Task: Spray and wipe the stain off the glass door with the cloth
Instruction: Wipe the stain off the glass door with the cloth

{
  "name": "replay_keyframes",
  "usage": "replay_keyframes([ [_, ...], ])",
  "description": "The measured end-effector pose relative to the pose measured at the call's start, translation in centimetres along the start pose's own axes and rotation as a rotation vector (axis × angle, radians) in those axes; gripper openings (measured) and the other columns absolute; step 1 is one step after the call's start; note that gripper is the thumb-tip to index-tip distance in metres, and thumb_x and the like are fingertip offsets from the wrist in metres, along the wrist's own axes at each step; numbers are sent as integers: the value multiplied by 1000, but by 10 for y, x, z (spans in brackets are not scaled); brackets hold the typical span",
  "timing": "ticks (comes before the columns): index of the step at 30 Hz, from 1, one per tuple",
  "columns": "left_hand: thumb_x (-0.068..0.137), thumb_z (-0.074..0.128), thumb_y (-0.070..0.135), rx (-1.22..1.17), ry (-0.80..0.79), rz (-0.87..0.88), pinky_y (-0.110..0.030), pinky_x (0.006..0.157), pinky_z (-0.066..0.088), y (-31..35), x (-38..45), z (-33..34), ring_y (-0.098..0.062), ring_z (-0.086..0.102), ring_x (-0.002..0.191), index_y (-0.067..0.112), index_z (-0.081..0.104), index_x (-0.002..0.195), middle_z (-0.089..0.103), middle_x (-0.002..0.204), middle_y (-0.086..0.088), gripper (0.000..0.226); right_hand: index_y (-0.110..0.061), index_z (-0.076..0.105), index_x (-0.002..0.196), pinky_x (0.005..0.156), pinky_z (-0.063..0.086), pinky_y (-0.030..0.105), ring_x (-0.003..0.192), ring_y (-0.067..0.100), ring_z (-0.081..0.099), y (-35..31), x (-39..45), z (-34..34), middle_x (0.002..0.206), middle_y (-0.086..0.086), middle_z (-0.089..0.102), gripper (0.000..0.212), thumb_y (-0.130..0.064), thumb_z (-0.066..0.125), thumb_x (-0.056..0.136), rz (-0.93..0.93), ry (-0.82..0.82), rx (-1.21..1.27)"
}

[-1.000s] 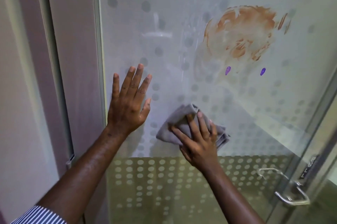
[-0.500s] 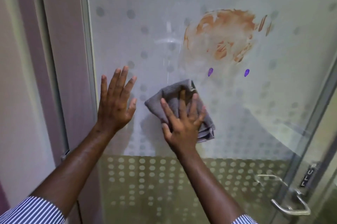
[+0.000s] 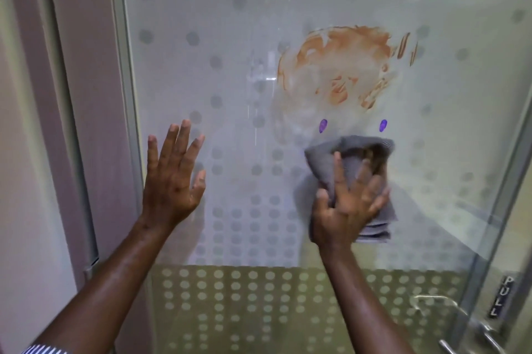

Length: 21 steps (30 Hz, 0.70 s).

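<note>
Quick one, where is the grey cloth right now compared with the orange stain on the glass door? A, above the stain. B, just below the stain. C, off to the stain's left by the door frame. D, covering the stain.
B: the right hand presses the grey cloth to the glass door below the orange stain, under two purple marks.

Bare glass door lies left of the stain (only the cloth sits just below it).

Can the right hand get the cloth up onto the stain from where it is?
Probably yes. The right hand presses the cloth on the glass just below the stain, with only bare glass and two purple marks between them.
</note>
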<state>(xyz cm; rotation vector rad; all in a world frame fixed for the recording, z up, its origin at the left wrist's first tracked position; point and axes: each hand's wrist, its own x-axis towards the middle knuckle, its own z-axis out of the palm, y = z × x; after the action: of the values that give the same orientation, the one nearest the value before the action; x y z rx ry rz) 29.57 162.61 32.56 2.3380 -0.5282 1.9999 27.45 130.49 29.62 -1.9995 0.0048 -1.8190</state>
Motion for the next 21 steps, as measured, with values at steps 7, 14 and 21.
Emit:
replay_keyframes([
  [7, 94, 51, 28, -2, -16, 2, -54, 131, 0, -1, 4, -5, -24, 6, 162, 19, 22, 163, 20, 172, -14, 76, -43, 40, 156, 121, 2, 73, 160, 42, 11, -64, -59, 27, 171, 5, 27, 59, -43, 55, 99, -616, -239, -5],
  [14, 97, 49, 30, 11, -22, 0, -53, 131, -2, 0, 2, -7, -23, 5, 162, 16, 25, 162, 24, 170, -19, 71, -31, 58, 140, 117, 16, 79, 160, 40, 15, 48, -86, -8, 164, 8, 42, 53, -40, 68, 89, -657, -283, -121],
  [21, 98, 47, 30, -3, -3, 9, -57, 131, 1, 0, -1, -4, -27, 9, 162, 14, 28, 162, 18, 172, -14, 69, -37, 47, 153, 122, 19, 71, 158, 38, 24, 88, 7, -32, 172, -16, 11, 64, -27, 55, 90, 99, 69, 1],
])
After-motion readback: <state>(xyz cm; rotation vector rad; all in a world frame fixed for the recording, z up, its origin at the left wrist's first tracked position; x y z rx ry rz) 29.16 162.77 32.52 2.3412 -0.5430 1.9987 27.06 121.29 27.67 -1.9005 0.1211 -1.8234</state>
